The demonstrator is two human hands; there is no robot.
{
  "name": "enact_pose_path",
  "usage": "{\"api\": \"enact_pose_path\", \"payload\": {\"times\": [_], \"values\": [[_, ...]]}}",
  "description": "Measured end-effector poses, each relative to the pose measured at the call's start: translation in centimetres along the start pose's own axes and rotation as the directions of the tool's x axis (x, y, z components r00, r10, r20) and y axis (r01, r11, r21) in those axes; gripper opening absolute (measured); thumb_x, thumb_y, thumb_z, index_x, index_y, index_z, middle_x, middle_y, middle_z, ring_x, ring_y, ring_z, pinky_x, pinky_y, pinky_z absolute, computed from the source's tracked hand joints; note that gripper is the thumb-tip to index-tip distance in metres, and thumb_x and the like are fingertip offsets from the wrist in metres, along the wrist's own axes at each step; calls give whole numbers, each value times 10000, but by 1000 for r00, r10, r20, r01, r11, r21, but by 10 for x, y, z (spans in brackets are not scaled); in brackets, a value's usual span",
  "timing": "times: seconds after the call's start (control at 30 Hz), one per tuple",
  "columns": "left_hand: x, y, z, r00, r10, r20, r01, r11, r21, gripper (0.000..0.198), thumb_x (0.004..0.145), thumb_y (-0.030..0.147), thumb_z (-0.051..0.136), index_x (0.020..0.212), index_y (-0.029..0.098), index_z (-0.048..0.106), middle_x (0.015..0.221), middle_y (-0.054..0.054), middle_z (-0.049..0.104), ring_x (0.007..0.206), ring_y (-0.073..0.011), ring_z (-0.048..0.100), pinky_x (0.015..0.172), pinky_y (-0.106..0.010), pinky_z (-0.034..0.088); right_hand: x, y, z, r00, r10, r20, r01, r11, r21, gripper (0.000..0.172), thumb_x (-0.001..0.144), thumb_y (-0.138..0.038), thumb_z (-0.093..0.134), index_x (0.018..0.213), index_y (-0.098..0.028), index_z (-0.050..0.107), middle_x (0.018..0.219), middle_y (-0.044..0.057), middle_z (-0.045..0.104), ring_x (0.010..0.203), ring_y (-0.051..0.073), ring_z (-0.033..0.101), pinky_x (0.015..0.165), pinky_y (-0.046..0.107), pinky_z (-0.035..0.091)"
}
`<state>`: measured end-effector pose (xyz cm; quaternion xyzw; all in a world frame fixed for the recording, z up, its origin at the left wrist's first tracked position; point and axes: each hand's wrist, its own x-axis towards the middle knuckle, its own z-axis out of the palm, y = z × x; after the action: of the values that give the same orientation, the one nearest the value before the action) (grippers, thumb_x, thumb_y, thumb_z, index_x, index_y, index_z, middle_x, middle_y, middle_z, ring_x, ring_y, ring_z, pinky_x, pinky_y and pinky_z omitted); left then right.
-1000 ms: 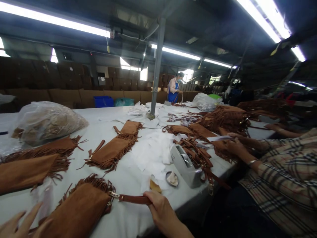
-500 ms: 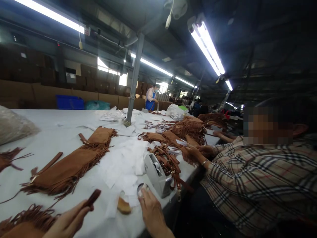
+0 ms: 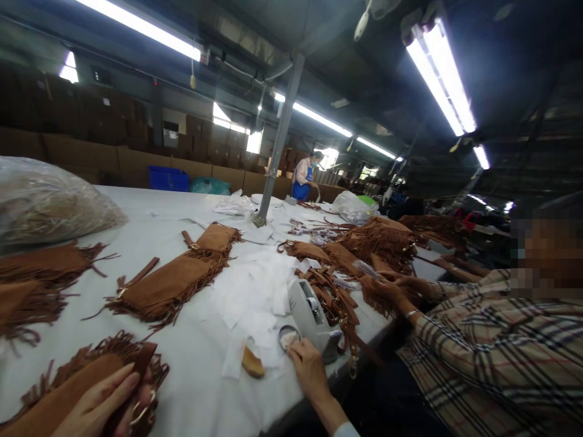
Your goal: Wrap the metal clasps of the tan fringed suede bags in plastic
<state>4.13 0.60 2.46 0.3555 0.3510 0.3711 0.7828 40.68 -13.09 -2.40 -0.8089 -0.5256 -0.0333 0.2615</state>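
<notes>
My left hand lies at the bottom left on a brown suede fringed bag, fingers stretched over its strap end and metal ring. My right hand reaches to a small round tin beside a grey tape dispenser, fingers curled at the tin's rim. A small tan scrap lies just left of that hand on the white table.
More fringed bags and white paper pieces cover the table. A clear plastic sack sits far left. A person in a plaid shirt works at my right among piled bags and straps. A metal post stands mid-table.
My left hand has laid the strap back down onto the fringed bag. My right hand stays at the round tin. The view has swung slightly left.
</notes>
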Motion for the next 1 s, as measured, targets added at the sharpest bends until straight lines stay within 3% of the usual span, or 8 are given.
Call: {"api": "enact_pose_path", "payload": {"times": [0.07,0.17,0.33,0.47,0.57,0.8,0.93,1.0], "values": [[-5,4,-2,999,-36,26,36,999,-14,368,618,432,803,766,159,605,427,62,478,315,-64,391,356,-200,413,5,-3,-4,995,51,-82,-51,999,5,216,846,-322,515,899,-200,685,864,76,642,772,209,613,709,299,458],[-6,1,-5,997,-61,41,62,998,-24,375,656,454,777,790,161,585,444,95,404,302,-20,284,304,-138,274,12,-19,-7,984,53,-172,-45,998,54,347,853,-454,481,992,-188,656,935,103,658,809,230,619,726,318,450],[7,-23,-14,999,-31,36,32,999,-30,416,695,510,721,905,188,562,508,108,379,327,5,141,290,-114,134,28,-74,7,991,121,52,-122,992,17,535,899,-528,336,600,-192,625,694,109,656,673,216,605,659,317,403],[13,-35,-19,993,-8,122,2,999,46,450,728,551,669,972,197,537,498,110,375,306,-4,163,292,-128,139,45,-107,29,960,251,124,-267,955,133,347,701,-513,618,623,-177,659,778,131,673,753,265,606,687,345,395],[13,-38,-20,986,43,160,-66,988,137,443,763,574,619,954,185,524,482,109,378,291,-9,183,289,-138,140,61,-115,36,929,337,150,-369,825,428,232,576,-392,711,551,-181,618,704,88,661,730,237,588,661,313,405],[9,-32,-12,988,89,125,-100,991,84,471,760,599,603,956,174,542,496,90,453,291,-11,191,311,-158,151,76,-139,22,904,340,259,-411,530,741,372,705,-571,570,732,-203,518,682,32,642,401,65,350,390,206,253],[3,-14,-8,979,24,201,-37,997,60,424,802,550,584,919,143,590,399,90,413,304,-34,253,359,-171,198,36,-175,27,864,120,488,-499,319,806,454,656,-505,684,949,-186,549,550,-53,559,381,43,307,381,180,190],[1,-7,-7,963,-40,265,15,995,96,416,806,524,594,931,127,608,375,89,392,311,-47,295,368,-177,189,14,-191,32,838,-4,545,-516,321,795,504,658,-484,698,1028,-169,565,466,-100,461,374,45,298,382,181,193]]}}
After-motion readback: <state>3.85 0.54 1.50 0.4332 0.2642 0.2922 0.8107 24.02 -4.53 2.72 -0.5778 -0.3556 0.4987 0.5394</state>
